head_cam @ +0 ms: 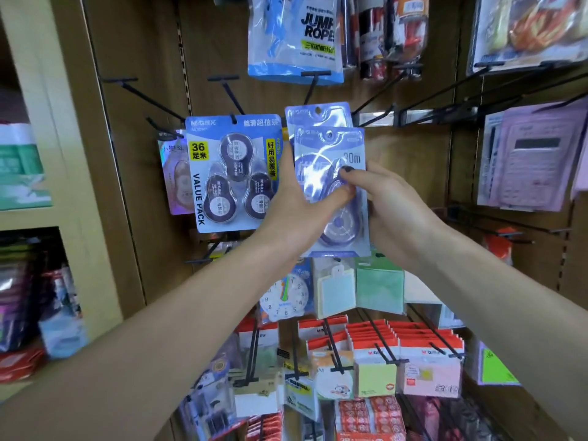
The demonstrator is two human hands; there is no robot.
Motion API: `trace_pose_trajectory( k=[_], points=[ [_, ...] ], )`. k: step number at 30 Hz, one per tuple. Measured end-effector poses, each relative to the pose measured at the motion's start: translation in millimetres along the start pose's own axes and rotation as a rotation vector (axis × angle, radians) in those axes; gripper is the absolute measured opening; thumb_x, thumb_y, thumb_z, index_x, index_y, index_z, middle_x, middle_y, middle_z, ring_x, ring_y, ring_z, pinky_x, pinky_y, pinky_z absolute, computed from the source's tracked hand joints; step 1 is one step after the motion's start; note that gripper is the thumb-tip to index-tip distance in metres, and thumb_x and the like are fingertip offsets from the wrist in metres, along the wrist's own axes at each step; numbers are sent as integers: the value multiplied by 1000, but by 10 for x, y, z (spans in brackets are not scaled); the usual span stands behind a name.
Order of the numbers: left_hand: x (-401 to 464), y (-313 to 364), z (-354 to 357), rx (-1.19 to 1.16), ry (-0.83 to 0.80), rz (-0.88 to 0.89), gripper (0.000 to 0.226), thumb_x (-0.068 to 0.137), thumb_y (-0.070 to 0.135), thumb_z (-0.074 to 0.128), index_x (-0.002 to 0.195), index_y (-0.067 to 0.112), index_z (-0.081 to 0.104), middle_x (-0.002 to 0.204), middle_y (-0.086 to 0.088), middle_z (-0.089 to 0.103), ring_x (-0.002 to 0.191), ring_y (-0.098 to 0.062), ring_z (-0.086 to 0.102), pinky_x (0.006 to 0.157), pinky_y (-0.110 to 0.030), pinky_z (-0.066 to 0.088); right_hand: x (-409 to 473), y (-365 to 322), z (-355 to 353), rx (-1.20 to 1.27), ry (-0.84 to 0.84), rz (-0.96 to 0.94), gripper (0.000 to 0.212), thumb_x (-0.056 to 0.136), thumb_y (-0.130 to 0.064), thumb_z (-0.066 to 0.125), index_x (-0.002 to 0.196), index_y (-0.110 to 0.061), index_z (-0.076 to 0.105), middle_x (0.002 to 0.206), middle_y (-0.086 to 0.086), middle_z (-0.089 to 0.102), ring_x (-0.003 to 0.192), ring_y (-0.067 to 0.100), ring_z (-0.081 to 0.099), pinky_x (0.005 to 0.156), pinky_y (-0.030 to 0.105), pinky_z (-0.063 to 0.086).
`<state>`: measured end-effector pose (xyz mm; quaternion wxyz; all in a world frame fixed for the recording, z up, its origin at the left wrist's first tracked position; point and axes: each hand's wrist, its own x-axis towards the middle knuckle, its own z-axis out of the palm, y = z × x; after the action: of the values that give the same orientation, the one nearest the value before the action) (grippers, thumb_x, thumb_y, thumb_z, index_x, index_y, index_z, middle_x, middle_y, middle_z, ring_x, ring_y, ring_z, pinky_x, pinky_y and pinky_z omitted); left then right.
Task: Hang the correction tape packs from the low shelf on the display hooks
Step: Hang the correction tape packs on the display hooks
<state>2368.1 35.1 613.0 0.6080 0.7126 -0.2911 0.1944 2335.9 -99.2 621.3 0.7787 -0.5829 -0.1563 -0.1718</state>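
Both my hands hold a purple correction tape pack marked 30m in front of the pegboard. My left hand grips its left edge, thumb across the front. My right hand pinches the blister from the right. A second purple pack sits just behind it, higher; whether it hangs on a hook I cannot tell. A black display hook juts out right above both packs. To the left a blue three-tape value pack hangs on its hook, with another pack partly hidden behind it.
Bare black hooks stick out at upper left and right. A jump rope bag hangs above. Calculators hang at right. Sticky notes, a clock toy and other stationery crowd the hooks below. Side shelves stand at left.
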Motion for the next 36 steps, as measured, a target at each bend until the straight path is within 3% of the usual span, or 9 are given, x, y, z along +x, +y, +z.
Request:
trace_pose_trajectory(
  k=[5,8,13,22,26,28,30,34,36],
  points=[
    [103,25,-71,1,-14,-45,93,82,42,83,153,53,24,140,23,61,127,-4,61,111,-35,48,175,8,81,-5,26,45,34,96,-15,63,129,-5,66,118,19,76,107,36,75,98,56,58],
    [125,26,-77,30,-5,-77,99,70,56,85,148,61,24,144,22,59,132,-9,59,112,-40,46,200,-1,98,-17,19,76,38,96,-19,63,132,-7,63,120,17,76,108,35,75,99,54,58],
    [118,22,-84,25,-13,-79,90,82,44,82,151,53,26,134,25,65,124,-2,63,111,-36,48,183,-10,101,-59,17,75,36,98,-22,61,132,-8,65,120,15,76,110,32,74,101,51,57],
    [143,38,-96,72,28,-182,107,61,63,83,151,48,27,133,18,67,123,-12,65,108,-40,50,256,15,109,-146,2,107,35,101,-21,61,132,-6,63,118,15,77,109,32,75,100,50,58],
    [212,46,-42,109,64,-226,81,80,44,79,144,38,29,113,17,72,105,-8,70,91,-27,53,401,56,100,-173,20,123,32,101,-22,58,127,-4,67,117,18,77,111,36,73,101,52,57],
    [221,69,-14,198,59,-226,76,87,40,74,144,39,23,110,14,70,99,-9,68,81,-25,53,499,54,88,-219,58,121,29,100,-25,60,118,-5,71,110,18,78,101,37,75,93,52,61],
    [227,49,18,301,21,-211,91,87,39,71,156,37,11,119,5,68,104,-18,67,88,-31,55,608,50,73,-250,100,121,21,100,-25,60,107,-8,70,98,13,78,81,30,74,72,40,62],
    [268,-37,19,347,-45,-264,88,92,37,68,159,30,11,128,2,62,113,-22,61,86,-28,43,815,114,67,-298,137,134,16,101,-25,60,101,-11,68,105,14,76,84,27,70,78,36,56],
    [323,-92,11,326,-18,-302,75,94,35,66,153,25,21,127,1,61,113,-23,61,88,-30,46,925,179,77,-309,143,138,19,103,-24,58,88,-14,64,88,8,71,70,20,66,64,25,54]
  ],
)
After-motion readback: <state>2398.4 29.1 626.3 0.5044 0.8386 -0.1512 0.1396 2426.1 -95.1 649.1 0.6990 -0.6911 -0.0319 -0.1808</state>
